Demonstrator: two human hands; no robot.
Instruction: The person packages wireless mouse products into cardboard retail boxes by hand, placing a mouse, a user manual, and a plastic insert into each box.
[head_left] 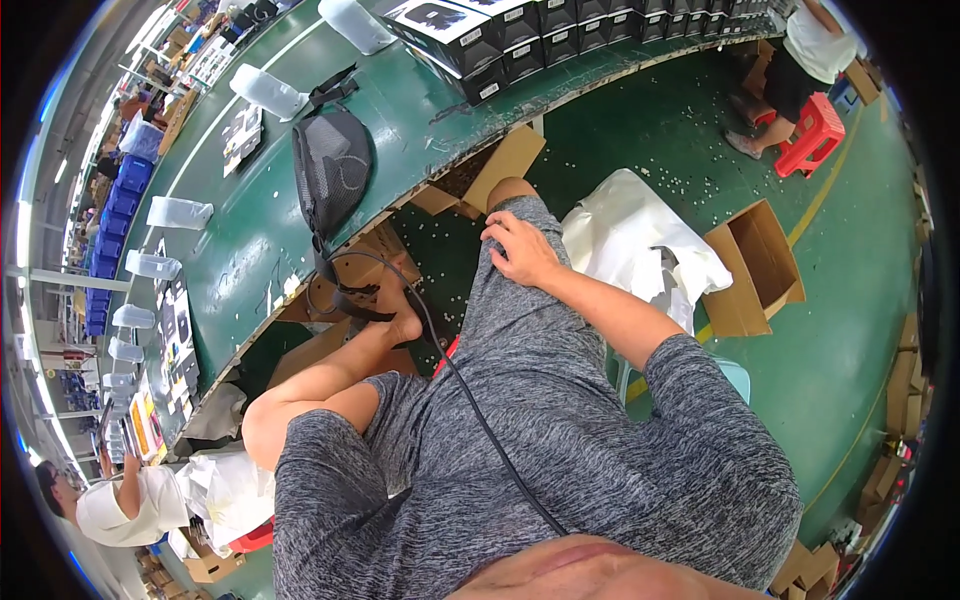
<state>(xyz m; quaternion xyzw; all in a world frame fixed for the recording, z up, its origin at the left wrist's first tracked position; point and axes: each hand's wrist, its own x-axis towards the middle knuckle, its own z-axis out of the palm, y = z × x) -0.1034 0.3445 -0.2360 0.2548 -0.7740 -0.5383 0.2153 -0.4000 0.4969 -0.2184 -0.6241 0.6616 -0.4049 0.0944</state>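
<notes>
the right hand lies to the right of the black bag and nearer the wearer, its grip loose, fingers slightly spread and pinching nothing; it sits on the grey shorts over the thigh, seemingly just resting. the left hand cannot be made out, so its grip cannot be told. the bag itself lies on the green desk by the edge, probably so that the dark cable can reach the wearer; from below the bag it crosses the lap, where an arm could snag it. left of the bag lie a printed sheet and a cloudy pouch; beyond it, rightward, boxes stand stacked, likely to save space. well right of the bag, a white sack and a brown carton crowd the floor beside the leg.
</notes>
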